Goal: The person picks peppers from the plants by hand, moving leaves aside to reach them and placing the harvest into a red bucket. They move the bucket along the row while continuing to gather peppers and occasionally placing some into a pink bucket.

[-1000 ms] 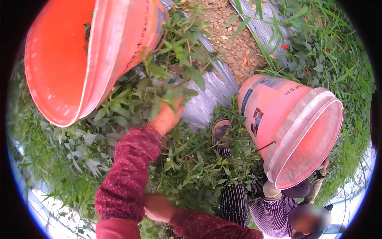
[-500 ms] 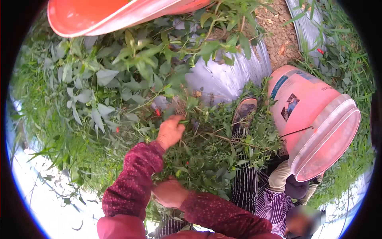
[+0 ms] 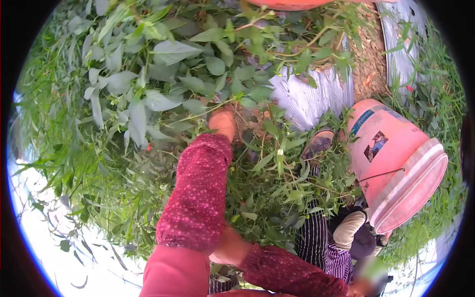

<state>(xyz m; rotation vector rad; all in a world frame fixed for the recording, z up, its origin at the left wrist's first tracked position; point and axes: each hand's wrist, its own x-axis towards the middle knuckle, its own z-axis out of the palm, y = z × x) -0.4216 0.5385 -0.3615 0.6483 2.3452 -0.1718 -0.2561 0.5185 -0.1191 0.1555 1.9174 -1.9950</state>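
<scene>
My left hand (image 3: 222, 122) reaches down among leafy green plants (image 3: 170, 101), in a dark red dotted sleeve (image 3: 200, 188). Leaves cover its fingers, so what it touches cannot be made out. Small red fruits that look like chili peppers (image 3: 148, 147) show low in the foliage near this arm. My right hand (image 3: 231, 247) is lower in the view, blurred and partly behind the left sleeve. Its fingers are hidden, and whether anything is in them does not show.
A pink bucket (image 3: 391, 148) with a wire handle leans at the right. An orange-red container rim (image 3: 292, 4) crosses the top edge. Silvery plastic sheeting (image 3: 316, 94) borders bare soil (image 3: 368, 59). Beside the bucket is another person in striped trousers (image 3: 311, 232).
My left hand has moved up and deeper into the leaves, its fingers now hidden. The view has shifted, so the orange-red container mostly leaves the top edge. The right hand is now partly covered.
</scene>
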